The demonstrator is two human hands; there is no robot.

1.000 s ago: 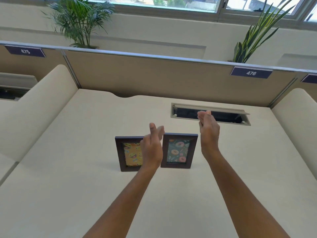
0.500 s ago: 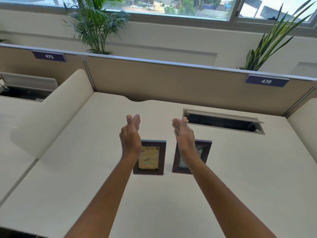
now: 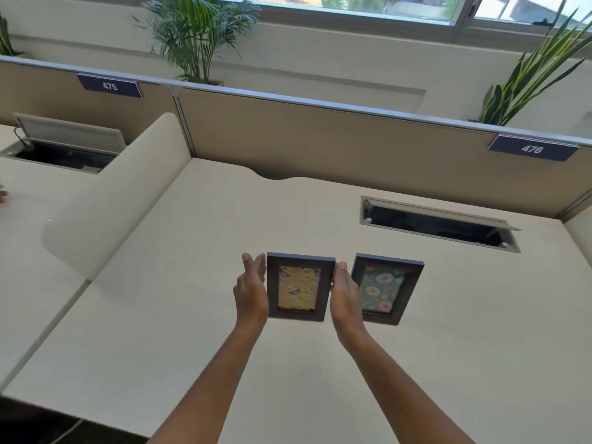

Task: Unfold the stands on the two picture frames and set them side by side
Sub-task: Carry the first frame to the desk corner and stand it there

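Two bare forearms reached forward from the near edge of the cream desk [image 3: 448, 363]. The left hand [image 3: 251, 288] stood edge-on with its palm turned inward and its fingers straight and spread loosely, just beside the left edge of the emoji frame [image 3: 300, 287]; whether it touched the wood could not be told. The right hand [image 3: 344, 291] mirrored it, flat and unclenched, palm inward, its fingertips lying against or just beside that frame's right edge. Neither hand gripped anything.

The emoji frame, dark-bordered with a yellow-orange picture of smiling faces, stood upright on the desk between the two hands. Just to its right stood the donut frame [image 3: 386, 288], dark-bordered too, with pink donuts on a green ground; it was turned slightly askew, and its lower left corner was hidden behind the right hand. The two frames stood side by side with a narrow gap between them, roughly at the middle of the desk.

Farther back and to the right, a cable slot [image 3: 439, 224] lay open in the desk surface. Beyond it rose a tan partition [image 3: 320, 139] bearing number plates 475 [image 3: 110, 86] and 476 [image 3: 532, 149]. Behind the partition stood a palm plant [image 3: 195, 33] and a long-leaved plant [image 3: 528, 72] under the window [image 3: 352, 3].
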